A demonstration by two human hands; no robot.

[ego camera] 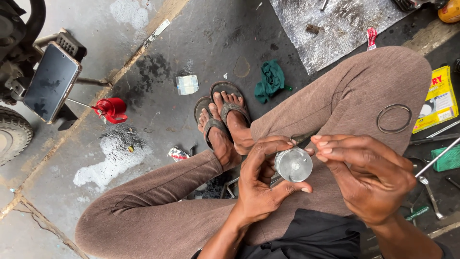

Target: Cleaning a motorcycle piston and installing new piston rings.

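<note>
We sit cross-legged on a stained concrete floor, looking down at our lap. Our left hand (261,180) cups a silvery metal piston (293,164), crown toward us, thumb and fingers closed around its sides. Our right hand (364,175) meets it from the other side, fingertips pinched together at the piston's edge; whether they hold a small part there, we cannot tell.

The piston sits above our knee, held only by fingertips. We judge that a slip could drop it onto the concrete, denting it or picking up grit from the oily floor.

A thin metal ring (394,118) rests on our right thigh, where a leg shift might roll it off. Our sandalled feet (223,120) lie ahead, with a green rag (270,80), a red oil can (111,110) and a phone (51,81) on a holder further left. A yellow box (438,98) and loose tools (431,189) crowd the right side.
</note>
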